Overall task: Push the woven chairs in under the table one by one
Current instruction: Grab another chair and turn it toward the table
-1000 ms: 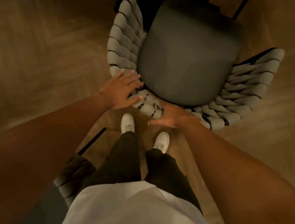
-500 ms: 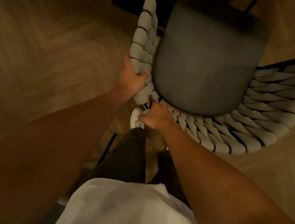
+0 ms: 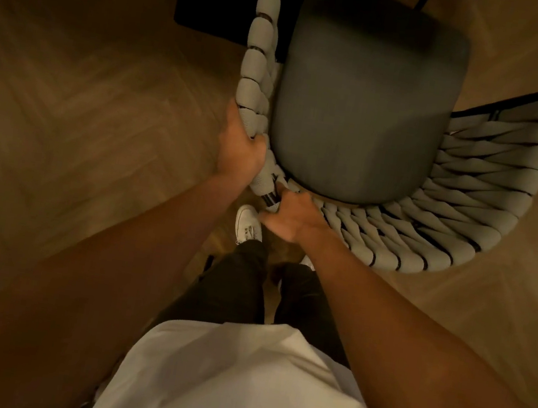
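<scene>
Both grips, left hand (image 3: 238, 151) and right hand (image 3: 289, 219), seemingly clasp the woven chair (image 3: 450, 208) backrest edge, bare floor (image 3: 85, 102) alongside.

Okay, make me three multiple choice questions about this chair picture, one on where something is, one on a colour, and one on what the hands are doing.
1. Where is the left hand?
A. on the seat cushion
B. on the woven chair's left back edge
C. on the floor

2. What colour is the seat cushion?
A. dark grey
B. red
C. white

3. What is the right hand doing?
A. hanging free
B. lying flat on the cushion
C. holding the woven back in a grip

Answers: 1 B, its fingers curl round the padded edge beside the cushion. 2 A, the cushion is dark against the pale grey weave. 3 C, its fingers wrap the weave near the back's lower rim.
</scene>
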`<state>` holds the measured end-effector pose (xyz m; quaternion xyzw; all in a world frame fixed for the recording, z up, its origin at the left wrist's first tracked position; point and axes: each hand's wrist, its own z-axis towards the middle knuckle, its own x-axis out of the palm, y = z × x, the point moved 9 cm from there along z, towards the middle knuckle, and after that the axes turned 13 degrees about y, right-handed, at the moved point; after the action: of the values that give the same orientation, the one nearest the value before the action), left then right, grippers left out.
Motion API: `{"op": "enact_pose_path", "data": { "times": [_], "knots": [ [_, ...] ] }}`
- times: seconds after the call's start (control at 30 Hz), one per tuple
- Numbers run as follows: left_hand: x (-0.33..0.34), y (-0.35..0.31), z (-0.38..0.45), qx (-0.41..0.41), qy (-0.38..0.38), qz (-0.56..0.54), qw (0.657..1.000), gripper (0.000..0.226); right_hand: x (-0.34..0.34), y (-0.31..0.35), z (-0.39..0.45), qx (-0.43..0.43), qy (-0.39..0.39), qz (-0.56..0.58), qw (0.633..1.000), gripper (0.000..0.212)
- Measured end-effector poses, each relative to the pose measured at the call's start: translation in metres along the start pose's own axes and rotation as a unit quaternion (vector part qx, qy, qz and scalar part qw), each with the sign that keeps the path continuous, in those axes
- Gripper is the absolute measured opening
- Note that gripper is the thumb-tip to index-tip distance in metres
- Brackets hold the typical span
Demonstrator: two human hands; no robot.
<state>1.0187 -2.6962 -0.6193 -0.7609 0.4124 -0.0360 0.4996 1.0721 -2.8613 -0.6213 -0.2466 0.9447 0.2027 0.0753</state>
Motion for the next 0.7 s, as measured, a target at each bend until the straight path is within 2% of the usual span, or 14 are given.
{"op": "enact_pose_path", "data": {
  "times": [0.13,0.27,0.4,0.57,0.7],
  "knots": [
    [-0.013,-0.02,0.033,0.013,0.014,-0.001,1.0,0.072,-0.024,0.024,0.009,-0.013,-0.009,0.017,1.0,0.048],
    [-0.028,-0.035,0.063,0.021,0.025,0.034,0.999,0.07,-0.044,0.049,0.026,-0.024,-0.023,0.012,0.999,0.054],
    [-0.04,-0.034,0.086,-0.007,0.013,0.07,0.997,0.061,-0.055,0.065,0.044,-0.02,-0.032,0.02,0.999,0.05],
    [-0.044,-0.029,0.094,-0.013,0.018,0.081,0.996,0.067,-0.053,0.071,0.054,-0.013,-0.039,0.008,0.999,0.047],
    [-0.046,-0.026,0.094,0.005,0.024,0.089,0.996,0.071,-0.049,0.068,0.053,-0.018,-0.048,0.018,0.999,0.061]
  ]
}}
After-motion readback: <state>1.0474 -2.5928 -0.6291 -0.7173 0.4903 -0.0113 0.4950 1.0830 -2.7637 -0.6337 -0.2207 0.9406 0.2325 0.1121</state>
